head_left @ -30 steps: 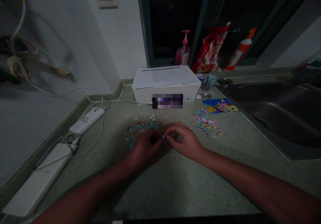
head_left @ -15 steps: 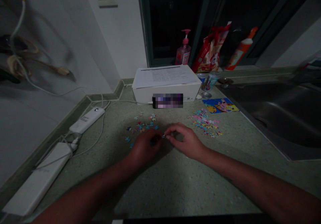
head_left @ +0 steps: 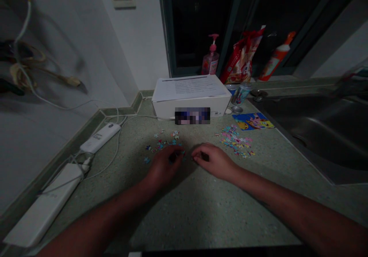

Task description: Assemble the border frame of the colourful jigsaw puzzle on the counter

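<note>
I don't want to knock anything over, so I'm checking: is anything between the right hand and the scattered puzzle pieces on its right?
Nothing visible stands between the right hand and those puzzle pieces. The picture card lies on their far side, and the white box is farther back.

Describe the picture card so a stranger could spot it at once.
Find the metal sink on the right, set into the counter. Just off its left edge lies a bright blue card with yellow and pink cartoon figures. Unlike the scattered puzzle pieces beside it, it is one flat sheet.
</note>
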### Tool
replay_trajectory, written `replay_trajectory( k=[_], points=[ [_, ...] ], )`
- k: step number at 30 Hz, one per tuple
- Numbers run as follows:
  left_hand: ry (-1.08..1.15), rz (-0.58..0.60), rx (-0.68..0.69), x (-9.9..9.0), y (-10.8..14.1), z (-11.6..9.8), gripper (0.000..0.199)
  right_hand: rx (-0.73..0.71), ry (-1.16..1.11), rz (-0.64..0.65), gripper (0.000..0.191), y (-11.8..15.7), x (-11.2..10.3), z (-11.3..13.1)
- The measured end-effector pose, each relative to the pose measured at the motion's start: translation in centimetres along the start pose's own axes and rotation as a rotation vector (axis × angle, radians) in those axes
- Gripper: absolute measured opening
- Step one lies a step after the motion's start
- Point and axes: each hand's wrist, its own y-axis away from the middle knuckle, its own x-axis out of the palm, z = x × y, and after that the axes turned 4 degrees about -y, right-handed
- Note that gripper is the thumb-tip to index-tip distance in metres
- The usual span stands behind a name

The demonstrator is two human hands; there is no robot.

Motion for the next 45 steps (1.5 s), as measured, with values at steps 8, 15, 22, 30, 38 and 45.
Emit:
replay_trajectory(
  k=[8,15,22,30,38,45],
  points=[
    [0.014,0.029,-0.019,0.1,-0.1,-0.2,0.02,-0.096,0.203,0.032,0.013,0.0,0.1,-0.2],
    [0.048,0.02,-0.034,0.2,-0.2,-0.3,0.016,-0.09,0.166,-0.028,0.013,-0.1,-0.3,0.1],
    [0.096,0.064,0.012,0.5,0.1,-0.8,0.013,0.016,-0.234,-0.057,0.014,-0.4,0.4,0.8],
    [-0.12,0.002,0.191,0.2,0.3,-0.9,0.012,0.167,-0.332,-0.086,0.012,-1.0,0.0,-0.1],
    [-0.663,0.276,0.522,0.5,1.7,-2.6,0.029,0.225,-0.264,-0.117,0.017,-2.0,-0.8,-1.8],
    [-0.719,0.316,0.501,1.2,2.0,-2.5,0.035,0.216,-0.198,-0.042,0.017,-2.1,-0.4,-2.1]
  ],
)
